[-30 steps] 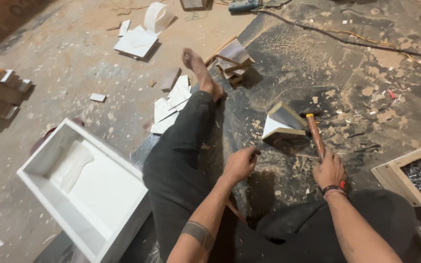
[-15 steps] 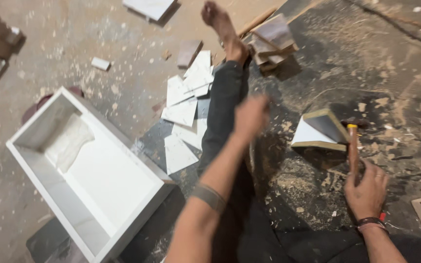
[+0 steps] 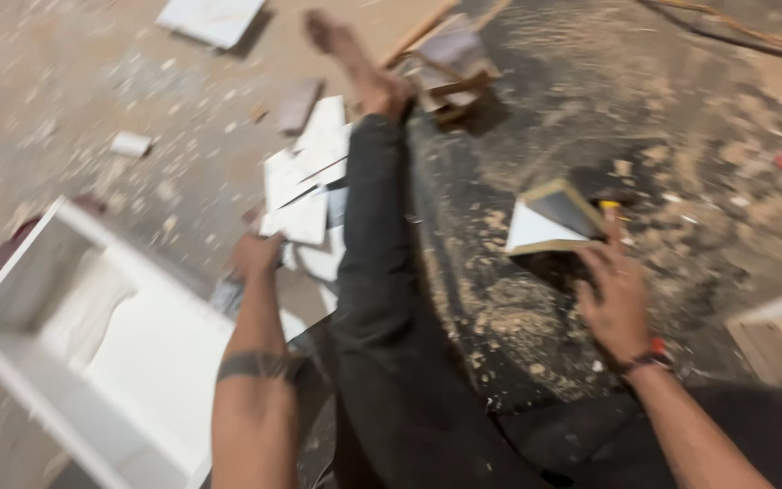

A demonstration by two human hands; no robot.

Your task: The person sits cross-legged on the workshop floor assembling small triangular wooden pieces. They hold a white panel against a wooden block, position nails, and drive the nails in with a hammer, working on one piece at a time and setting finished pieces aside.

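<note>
Sawdust covers the dark floor mat (image 3: 536,344) where a person sits with one leg (image 3: 373,235) stretched out. Their left hand (image 3: 255,255) reaches onto white offcuts (image 3: 305,186) beside a white box (image 3: 83,362), fingers blurred, grip unclear. Their right hand (image 3: 615,294) rests, fingers spread, touching a triangular wooden piece (image 3: 549,222).

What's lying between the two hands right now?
In the head view, the person's outstretched leg in dark trousers lies between the left hand and the right hand, with a strip of sawdust-covered dark floor beside it.
</note>
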